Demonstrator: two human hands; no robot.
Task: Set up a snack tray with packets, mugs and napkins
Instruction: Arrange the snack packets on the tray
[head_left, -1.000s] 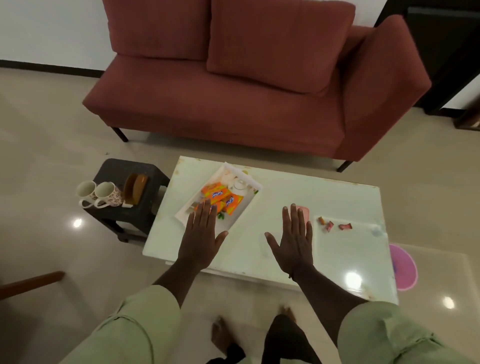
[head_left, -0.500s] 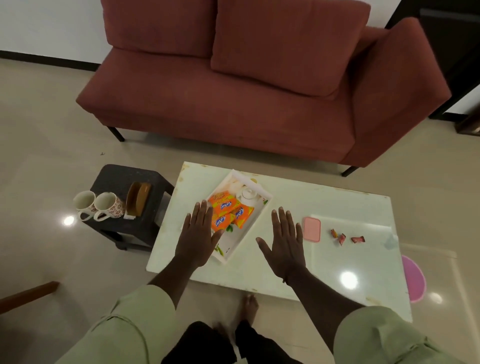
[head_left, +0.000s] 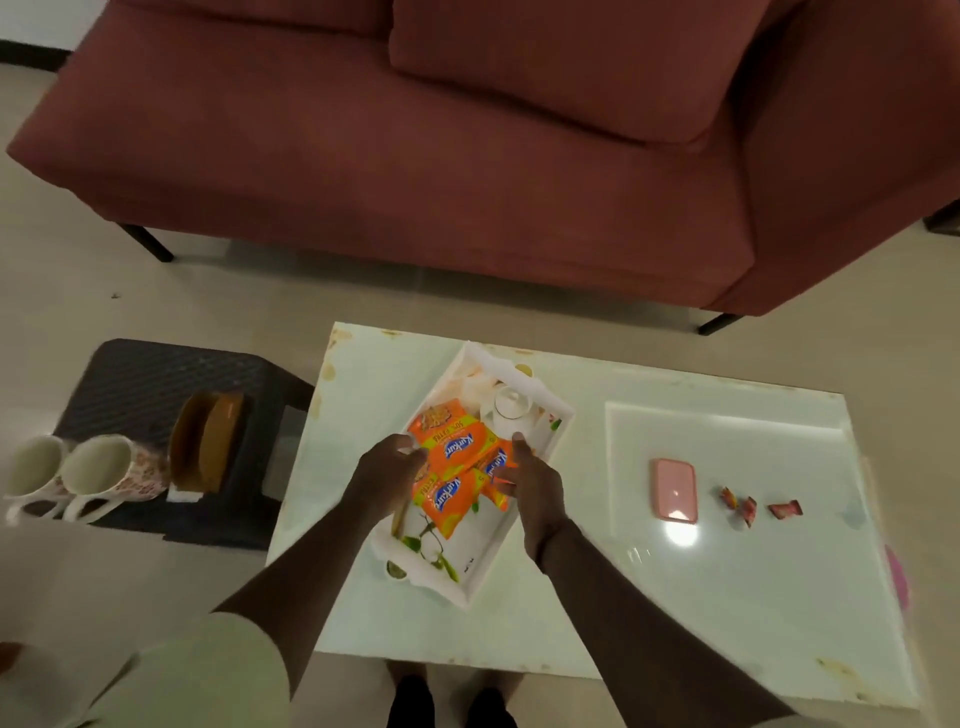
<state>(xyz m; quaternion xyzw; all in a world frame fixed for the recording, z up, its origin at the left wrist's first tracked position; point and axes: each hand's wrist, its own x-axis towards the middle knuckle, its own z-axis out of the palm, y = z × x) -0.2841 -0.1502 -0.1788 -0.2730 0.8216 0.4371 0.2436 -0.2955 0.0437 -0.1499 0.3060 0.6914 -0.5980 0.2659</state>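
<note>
Sleeves: pale green, short, showing at the bottom edge, bare forearms reaching forward over the table.

Table: white, glossy, low, reflecting ceiling lights.

Tray: white, rectangular, raised rim, leaf print on its floor, lying skewed on the table's left half.

Packets: orange with blue logos and yellow bands, several overlapping, lying in the tray's middle.

Left hand: fingers curling at the packets' left edge, touching them; whether it is gripping one cannot be told.

Right hand: fingers curling in at the packets' right edge, thumb up, pinching a packet corner.

Pot: small, white, lidded, standing in the tray's far end, beside crumpled white napkins.

Case: pink, flat, lying right of the tray, well apart.

Sweets: three red-wrapped pieces lying just beyond the case to the right.

Stool: dark, textured top, standing left of the table.

Mugs: two, floral, lying on their sides at the stool's near edge, mouths facing the camera.

Holder: brown, standing beside the mugs.

Sofa: dark red, standing beyond the table.
</note>
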